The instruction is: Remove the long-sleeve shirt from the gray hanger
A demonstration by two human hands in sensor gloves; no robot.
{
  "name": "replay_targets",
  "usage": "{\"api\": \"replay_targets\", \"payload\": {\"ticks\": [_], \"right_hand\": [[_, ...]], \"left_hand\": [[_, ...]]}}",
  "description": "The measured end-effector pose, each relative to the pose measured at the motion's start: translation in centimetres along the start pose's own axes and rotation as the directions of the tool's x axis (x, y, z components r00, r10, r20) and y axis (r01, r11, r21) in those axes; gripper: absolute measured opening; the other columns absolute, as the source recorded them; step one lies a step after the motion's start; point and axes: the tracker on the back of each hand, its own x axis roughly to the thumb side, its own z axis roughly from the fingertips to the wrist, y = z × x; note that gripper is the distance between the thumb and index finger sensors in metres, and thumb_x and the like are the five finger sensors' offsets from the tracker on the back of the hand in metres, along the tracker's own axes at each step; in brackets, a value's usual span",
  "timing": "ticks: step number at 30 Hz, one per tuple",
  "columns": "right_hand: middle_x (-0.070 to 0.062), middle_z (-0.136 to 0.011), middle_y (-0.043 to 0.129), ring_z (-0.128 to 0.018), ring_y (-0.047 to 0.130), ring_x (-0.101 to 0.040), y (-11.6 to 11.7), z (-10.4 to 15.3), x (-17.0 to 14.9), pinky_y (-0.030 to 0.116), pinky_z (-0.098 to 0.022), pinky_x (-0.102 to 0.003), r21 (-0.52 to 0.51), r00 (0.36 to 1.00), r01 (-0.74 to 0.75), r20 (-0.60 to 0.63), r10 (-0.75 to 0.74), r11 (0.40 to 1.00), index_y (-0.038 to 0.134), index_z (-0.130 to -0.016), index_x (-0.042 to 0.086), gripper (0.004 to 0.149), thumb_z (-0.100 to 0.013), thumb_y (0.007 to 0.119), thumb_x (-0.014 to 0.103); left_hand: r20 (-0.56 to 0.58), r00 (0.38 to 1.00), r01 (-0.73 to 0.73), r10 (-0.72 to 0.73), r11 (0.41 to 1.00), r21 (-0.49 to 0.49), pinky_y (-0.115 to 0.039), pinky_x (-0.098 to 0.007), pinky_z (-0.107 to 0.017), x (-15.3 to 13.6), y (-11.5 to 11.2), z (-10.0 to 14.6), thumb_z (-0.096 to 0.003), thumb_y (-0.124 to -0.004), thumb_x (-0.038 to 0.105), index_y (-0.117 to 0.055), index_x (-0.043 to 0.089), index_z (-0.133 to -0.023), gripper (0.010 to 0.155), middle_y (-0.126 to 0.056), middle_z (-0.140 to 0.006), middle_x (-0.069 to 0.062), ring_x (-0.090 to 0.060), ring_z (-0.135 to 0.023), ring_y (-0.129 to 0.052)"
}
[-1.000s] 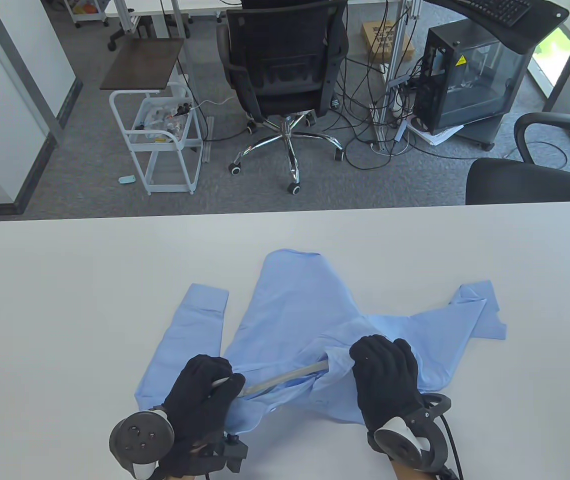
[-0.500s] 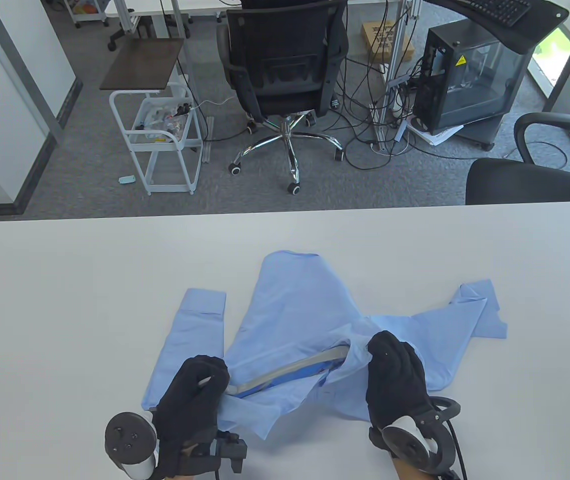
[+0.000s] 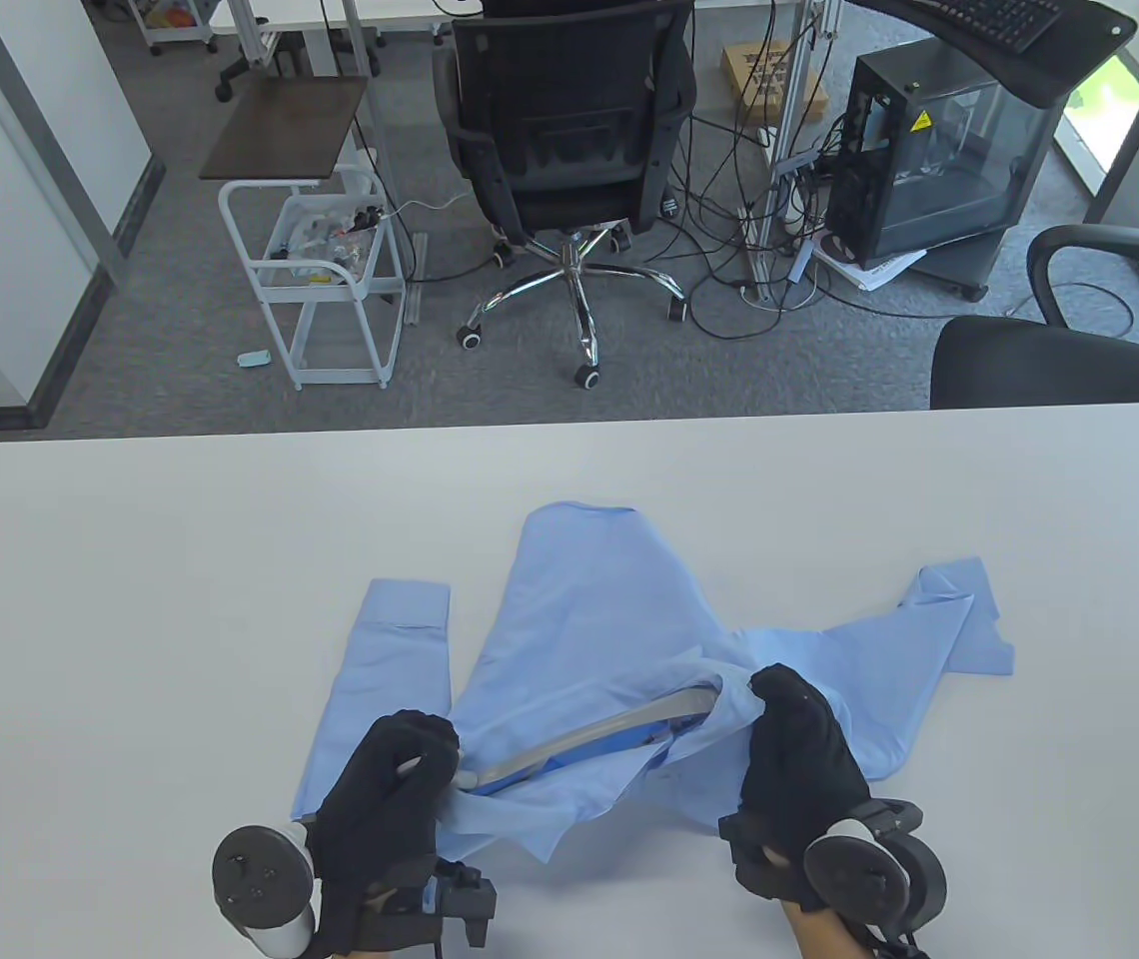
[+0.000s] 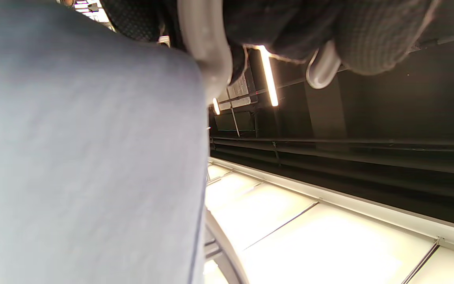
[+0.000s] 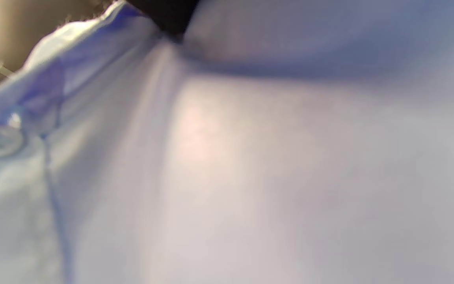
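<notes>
Shirt (image 3: 589, 619) flat on white table (image 3: 130, 559); office chair (image 3: 569, 150) behind.

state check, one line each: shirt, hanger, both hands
long-sleeve shirt: lying on the table, sleeves spread, partly pulled off the hanger.
gray hanger: one arm exposed, lying across the shirt, its other end hidden under the left hand.
left hand: grips the hanger at the hook end.
right hand: grips shirt fabric beside the hanger's exposed end.
</notes>
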Motion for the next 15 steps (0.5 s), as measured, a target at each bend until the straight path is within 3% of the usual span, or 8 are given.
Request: {"api": "replay_targets", "payload": {"ticks": [12,15], "right_hand": [[-0.013,-0.088,0.083,-0.053,0.1,-0.005,0.1,-0.2,-1.6,0.08,-0.063,-0.047,0.038,0.961,0.232,-0.163,-0.223,0.972,0.067,-0.096,0.012,0.042,-0.057,0.07,0.028],[-0.012,-0.089,0.084,-0.046,0.1,-0.005,-0.1,-0.3,-2.0,0.081,-0.063,-0.046,0.008,0.942,0.299,-0.161,-0.294,0.954,0.068,-0.096,0.014,0.045,-0.055,0.081,0.024]], "left_hand": [[0.014,1.0,-0.019,0.019,1.0,0.002,-0.063,-0.052,-0.075,-0.3,0.1,0.1,-0.047,-0.076,0.068,-0.086,0.028,-0.063,0.044,-0.086,-0.044,0.008,-0.013,-0.072,-0.095],[0.014,0.999,-0.032,0.032,0.999,0.016,-0.063,-0.052,-0.075,-0.3,0.1,0.0,-0.0471,-0.076,0.068,-0.085,0.029,-0.063,0.043,-0.085,-0.044,0.008,-0.013,-0.072,-0.095]]}}
